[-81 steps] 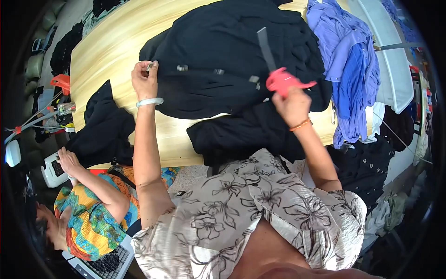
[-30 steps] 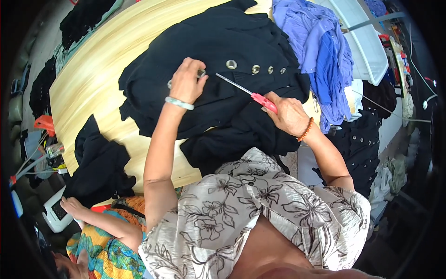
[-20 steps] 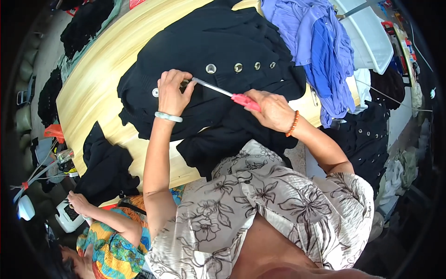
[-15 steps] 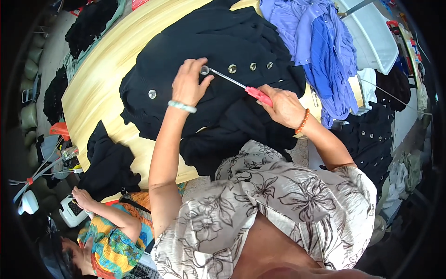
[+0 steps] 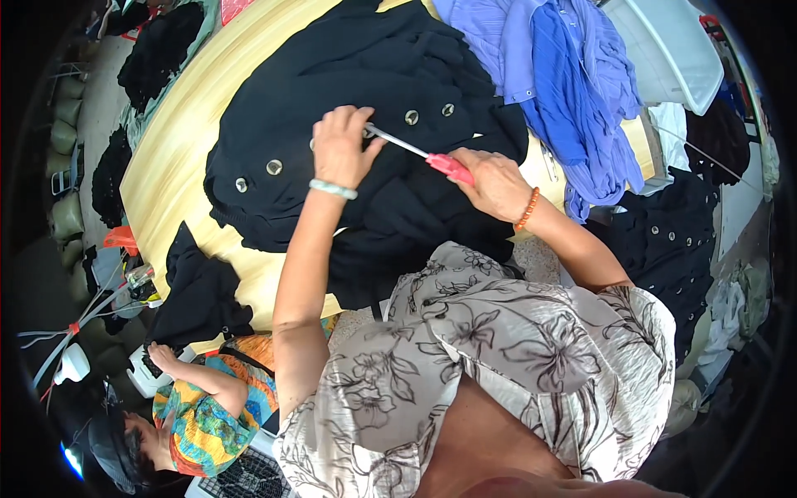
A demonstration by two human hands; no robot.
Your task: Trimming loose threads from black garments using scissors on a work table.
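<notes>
A black knit garment [image 5: 332, 75] lies spread over the table, with a row of shiny round buttons [image 5: 412, 118] across it. In my right hand [image 5: 494, 184] is a screwdriver-like tool with a pink-red handle [image 5: 449, 168] and a thin metal shaft [image 5: 400, 143]. Its tip meets a button on the garment. My left hand [image 5: 340, 145] rests on the cloth, thumb and fingers curled about that same button, which they partly cover. Another button peeks out beside the left hand's edge.
Purple-blue garments [image 5: 573, 108] lie at the table's right, beside a white plastic bin [image 5: 677, 58]. A dark buttoned garment [image 5: 672, 236] hangs at the right. At lower left a co-worker [image 5: 207, 415] handles black cloth [image 5: 199, 286] by a white machine [image 5: 148, 375].
The black garment has slid left by roughly one button spacing, bringing more buttons out left of my left hand. The tool's tip is now at a different button. My right hand has moved slightly left.
</notes>
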